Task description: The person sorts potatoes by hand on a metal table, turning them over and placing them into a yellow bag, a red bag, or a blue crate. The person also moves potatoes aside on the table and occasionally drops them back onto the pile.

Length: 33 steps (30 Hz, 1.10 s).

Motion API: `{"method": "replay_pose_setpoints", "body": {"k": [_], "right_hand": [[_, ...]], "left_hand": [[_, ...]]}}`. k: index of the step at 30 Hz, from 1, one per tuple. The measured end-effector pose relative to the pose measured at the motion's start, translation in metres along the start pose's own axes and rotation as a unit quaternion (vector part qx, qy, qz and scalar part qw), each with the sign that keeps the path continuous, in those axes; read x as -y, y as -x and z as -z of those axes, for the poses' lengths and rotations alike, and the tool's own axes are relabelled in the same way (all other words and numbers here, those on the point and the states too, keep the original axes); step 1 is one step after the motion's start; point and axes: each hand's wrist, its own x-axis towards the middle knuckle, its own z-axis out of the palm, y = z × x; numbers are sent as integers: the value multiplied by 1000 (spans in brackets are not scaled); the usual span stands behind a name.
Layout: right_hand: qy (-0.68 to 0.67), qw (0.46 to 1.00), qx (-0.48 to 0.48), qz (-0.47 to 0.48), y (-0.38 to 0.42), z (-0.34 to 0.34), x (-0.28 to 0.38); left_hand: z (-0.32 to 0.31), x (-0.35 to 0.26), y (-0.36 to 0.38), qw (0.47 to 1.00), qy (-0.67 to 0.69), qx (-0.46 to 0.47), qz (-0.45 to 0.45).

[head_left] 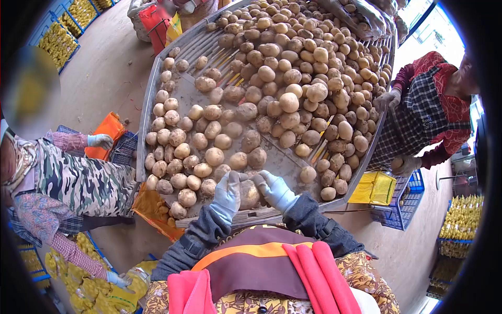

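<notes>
Concrete floor (99,78) beneath, metal sorting tray (148,104) ahead. Nearest: left hand (228,193) and right hand (277,191), both gloved, fingers curled around one potato (249,193) at tray's near edge. Beyond: loose potatoes (282,78) heaped densest toward far right. Left side: co-worker's gloved hand (100,141) by orange bag (107,128). Right side: another co-worker's hand (388,99) on tray rim; yellow bag (374,187) in blue crate (405,201).

A long metal sorting table (148,107) with raised rims and a slatted bed carried a thick heap of dusty potatoes (293,68) at its far end, thinning to scattered single potatoes (180,152) toward the near rim.
</notes>
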Motion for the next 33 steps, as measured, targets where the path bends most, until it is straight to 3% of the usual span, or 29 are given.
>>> {"method": "replay_pose_setpoints", "body": {"k": [1, 3, 4, 5, 7, 9, 11, 13, 15, 16, 18, 20, 21, 23, 25, 27, 28, 33], "right_hand": [[1, 1000, 0, 0, 2, 0, 1], [105, 987, -6, 123, 5, -1, 2], [241, 964, -16, 116, 8, -4, 7], [240, 964, -16, 116, 4, -6, 0], [160, 977, -54, 128, -11, -9, -16], [-63, 998, -22, 4, -19, -3, -13], [-202, 978, -6, -43, -10, 4, -4], [-213, 975, -52, 15, -14, 1, -9], [-165, 977, -81, 106, -26, -6, -23], [-163, 978, -76, 108, -28, -8, -22], [10, 954, -105, 280, -23, -8, -12], [142, 934, -66, 320, -15, -6, 2], [172, 923, -54, 340, -12, -11, 10], [213, 933, 0, 289, -12, -22, 9], [154, 957, -14, 246, -11, -30, 7], [131, 967, -2, 217, -17, -28, 6], [104, 977, 12, 187, -19, -26, 6], [105, 973, -31, 202, -34, -17, -7]], "left_hand": [[0, 1, 0, 1000, 10, -4, 11], [1, 1, -1, 1000, -14, 13, 7], [2, 1, -1, 999, -39, 33, 3], [2, 4, -1, 999, -40, 33, 3], [-1, 8, -4, 989, 115, 39, 86], [6, 1, -7, 988, 103, 17, 115], [17, -15, -6, 871, 358, 105, 319], [27, 4, -5, 874, 364, 137, 291], [24, -4, -2, 833, 410, 69, 364], [22, -9, -2, 827, 408, 47, 385], [22, 1, -2, 819, 422, 49, 386], [17, -4, -2, 798, 466, 65, 376], [13, -1, -2, 798, 467, 65, 376], [7, 15, 0, 897, 337, 39, 282], [4, 18, -2, 868, 367, 48, 331], [1, 18, -2, 916, 203, -27, 346], [-5, 27, 0, 930, 233, -56, 280], [-3, 13, 4, 917, 292, -2, 273]]}}
